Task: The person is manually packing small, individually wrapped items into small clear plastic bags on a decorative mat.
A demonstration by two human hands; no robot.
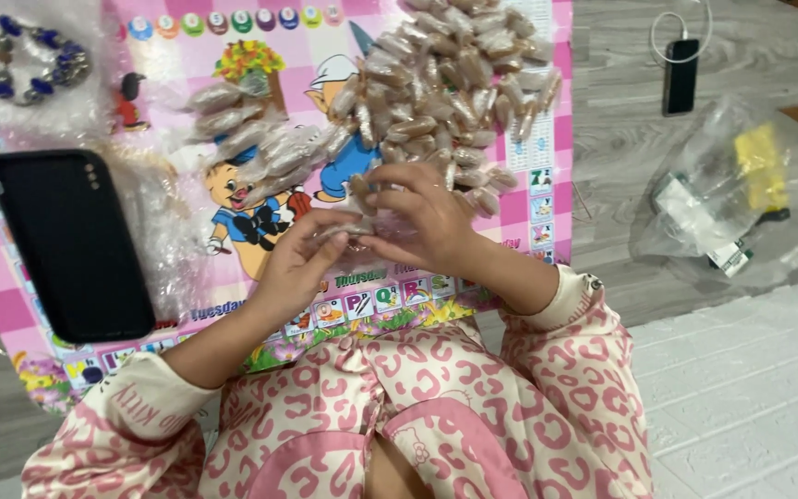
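My left hand [302, 261] and my right hand [417, 217] meet over a pink cartoon play mat [528, 199]. Together they pinch a small clear packet [355, 226] with something brown inside, held just above the mat. A large heap of similar small packets [450, 88] lies on the mat right behind my right hand. A smaller row of packets [251, 139] lies to the left of that heap, behind my left hand. Both forearms come out of pink patterned sleeves.
A black phone [71, 245] lies face down on crinkled clear plastic at the mat's left. A blue bead bracelet [39, 60] rests at top left. On the grey floor to the right lie another phone [681, 76] on a cable and a plastic bag [731, 189] holding a yellow item.
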